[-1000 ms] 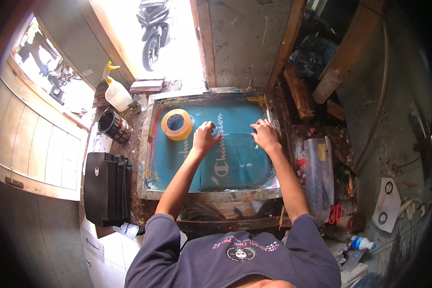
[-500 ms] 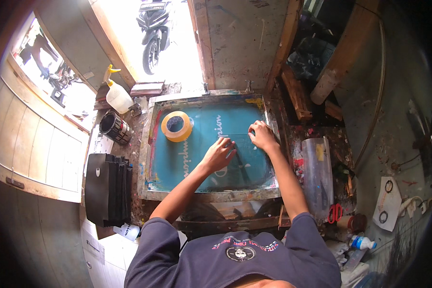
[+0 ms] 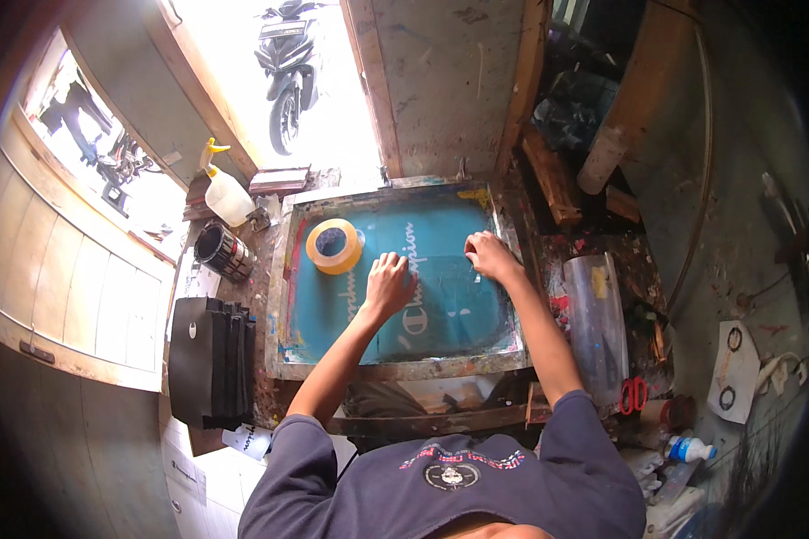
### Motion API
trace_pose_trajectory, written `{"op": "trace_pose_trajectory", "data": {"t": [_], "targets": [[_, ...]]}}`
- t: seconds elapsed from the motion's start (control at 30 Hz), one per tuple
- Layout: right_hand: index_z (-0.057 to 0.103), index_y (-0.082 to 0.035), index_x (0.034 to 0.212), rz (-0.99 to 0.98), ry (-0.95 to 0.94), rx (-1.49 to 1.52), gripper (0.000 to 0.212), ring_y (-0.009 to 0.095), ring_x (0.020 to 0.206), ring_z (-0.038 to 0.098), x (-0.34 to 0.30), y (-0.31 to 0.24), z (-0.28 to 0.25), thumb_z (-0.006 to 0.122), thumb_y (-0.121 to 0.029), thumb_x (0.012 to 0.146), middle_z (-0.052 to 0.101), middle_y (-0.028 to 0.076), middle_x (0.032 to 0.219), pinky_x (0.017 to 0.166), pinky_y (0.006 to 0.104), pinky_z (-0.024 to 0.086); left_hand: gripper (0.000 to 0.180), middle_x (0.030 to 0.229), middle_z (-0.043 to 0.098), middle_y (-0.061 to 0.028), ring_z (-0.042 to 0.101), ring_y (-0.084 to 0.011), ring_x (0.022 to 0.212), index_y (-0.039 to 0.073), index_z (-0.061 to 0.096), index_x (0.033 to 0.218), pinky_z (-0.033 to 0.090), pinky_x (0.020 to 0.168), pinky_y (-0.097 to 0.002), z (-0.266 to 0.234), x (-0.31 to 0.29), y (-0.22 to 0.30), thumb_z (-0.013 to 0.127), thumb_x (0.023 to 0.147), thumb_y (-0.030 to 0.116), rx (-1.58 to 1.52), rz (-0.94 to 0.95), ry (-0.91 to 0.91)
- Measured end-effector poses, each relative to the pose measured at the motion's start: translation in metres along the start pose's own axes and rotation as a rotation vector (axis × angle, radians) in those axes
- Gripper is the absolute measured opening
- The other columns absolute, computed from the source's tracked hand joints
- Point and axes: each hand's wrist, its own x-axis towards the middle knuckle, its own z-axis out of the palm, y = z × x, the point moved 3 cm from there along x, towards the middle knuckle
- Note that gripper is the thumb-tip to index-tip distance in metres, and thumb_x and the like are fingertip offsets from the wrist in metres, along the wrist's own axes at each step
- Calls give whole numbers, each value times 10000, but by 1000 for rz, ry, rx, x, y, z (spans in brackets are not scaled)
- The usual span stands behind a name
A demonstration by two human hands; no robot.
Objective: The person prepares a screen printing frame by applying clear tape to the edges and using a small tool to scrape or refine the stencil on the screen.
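A screen-printing frame (image 3: 395, 366) with a teal mesh (image 3: 333, 301) lies flat before me, pale lettering showing in the mesh. Over its middle, my left hand (image 3: 391, 280) is closed, fingers bent in a pinch. My right hand (image 3: 492, 255) pinches too, near the frame's right side. Between them runs a faint see-through strip of clear tape (image 3: 445, 261), its ends hidden by my fingers. How far it touches the mesh I cannot tell. A wide roll of yellowish tape (image 3: 354, 257) rests on the mesh, left of my left hand.
On the left stand a spray bottle (image 3: 228, 199), a dark stained can (image 3: 220, 251) and a stack of black pieces (image 3: 198, 361). At right are a clear plastic roll (image 3: 595, 323), red scissors (image 3: 634, 395) and a water bottle (image 3: 689, 448). Beyond the open doorway stands a motorbike (image 3: 287, 76).
My left hand has moved left, away from my right hand, widening the gap that the clear strip spans. My right hand stays near the frame's right side. The whole view has shifted slightly.
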Motion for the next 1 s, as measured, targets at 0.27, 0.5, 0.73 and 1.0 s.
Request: {"op": "trace_pose_trajectory", "data": {"t": [0.27,0.5,0.73,1.0], "targets": [[640,-51,869,-222,258,-115,78,316,968,598,-32,-28,-10,694,-87,826,641,121,908,892,421,478,228,1074,619,-139,551,-321,1077,49,665,1025,446,920,-426,12,29,-8,696,837,174,-129,60,65],[646,-53,887,-201,307,-58,79,298,967,596,-55,-34,-21,699,-80,835,637,96,927,893,411,474,83,962,682,-82,606,-279,984,60,658,935,452,893,-400,-5,18,2,681,893,128,-273,80,-57],[648,-57,891,-206,316,-17,83,290,965,594,-63,-44,-29,706,-80,836,637,90,935,892,406,475,64,928,681,-77,616,-266,949,63,653,913,456,867,-385,-21,7,8,672,900,123,-293,142,29],[653,-54,904,-217,315,7,86,289,973,591,-74,-48,-32,704,-93,847,637,86,943,892,408,477,58,929,677,-83,616,-275,931,56,652,918,466,857,-390,-27,-1,13,683,886,92,-305,167,60]]}}
